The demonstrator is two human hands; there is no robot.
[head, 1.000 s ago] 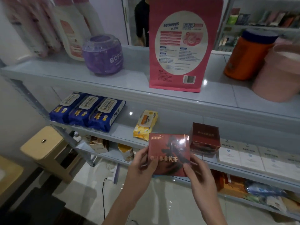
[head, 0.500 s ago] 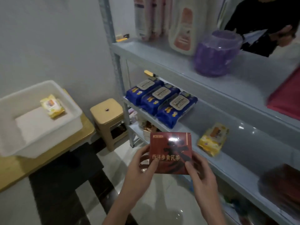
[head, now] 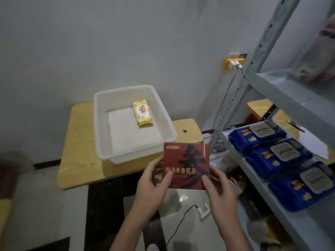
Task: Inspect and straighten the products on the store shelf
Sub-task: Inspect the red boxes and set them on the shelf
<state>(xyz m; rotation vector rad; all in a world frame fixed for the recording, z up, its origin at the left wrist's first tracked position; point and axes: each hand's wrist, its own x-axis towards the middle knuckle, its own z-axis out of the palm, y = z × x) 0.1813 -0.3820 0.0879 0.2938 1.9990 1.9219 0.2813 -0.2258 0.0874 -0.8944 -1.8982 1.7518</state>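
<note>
white tub (head: 99, 124) on wooden table (head: 79, 142), stool (head: 190, 125), cable (head: 178, 226)

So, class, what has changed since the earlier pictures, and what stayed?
The person turned left, away from the shelf, bringing the red tea box toward the white tub. Nothing was let go: left hand and right hand still hold its lower corners.

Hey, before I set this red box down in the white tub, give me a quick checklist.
1. Grip: left hand and right hand both hold the flat dark red cardboard box by its lower corners: ok.
2. Printed front faces you, upright: ok.
3. Box's back undamaged: cannot tell, hidden.
4. White plastic tub has free floor beside the small yellow packet: ok.
5. Three blue soft packs on the grey metal shelf lie side by side: ok.
</note>
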